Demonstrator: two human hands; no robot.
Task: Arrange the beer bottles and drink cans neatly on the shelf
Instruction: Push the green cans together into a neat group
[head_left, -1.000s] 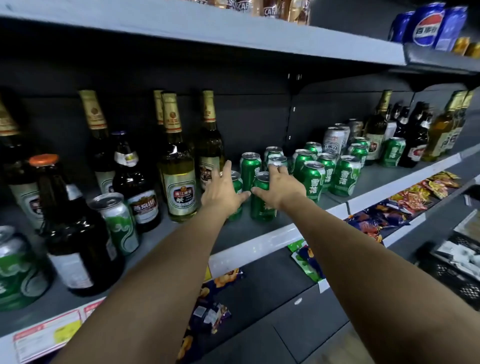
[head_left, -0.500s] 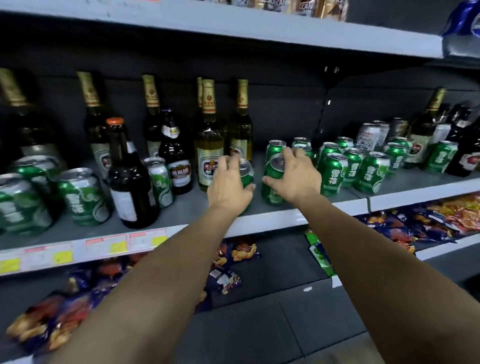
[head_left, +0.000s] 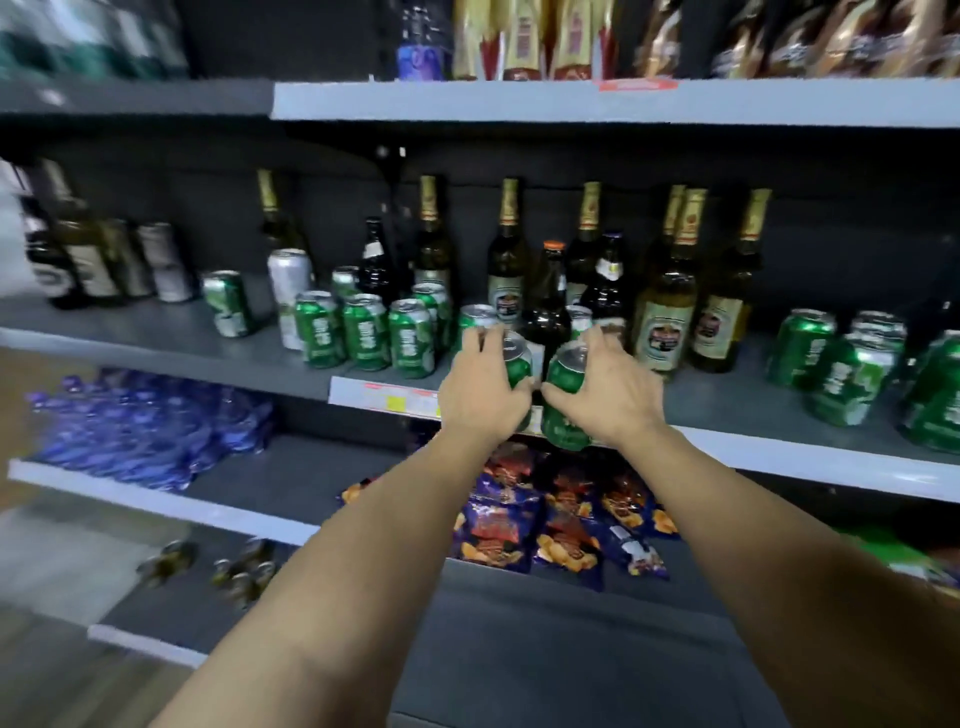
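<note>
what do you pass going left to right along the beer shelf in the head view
lone green can → tall silver can → row of green cans → left hand → right hand → yellow-labelled bottle → green cans at right

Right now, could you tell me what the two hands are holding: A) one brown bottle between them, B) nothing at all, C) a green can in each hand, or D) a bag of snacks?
C: the left hand grips one green can and the right hand grips another can, side by side at the shelf edge.
</note>
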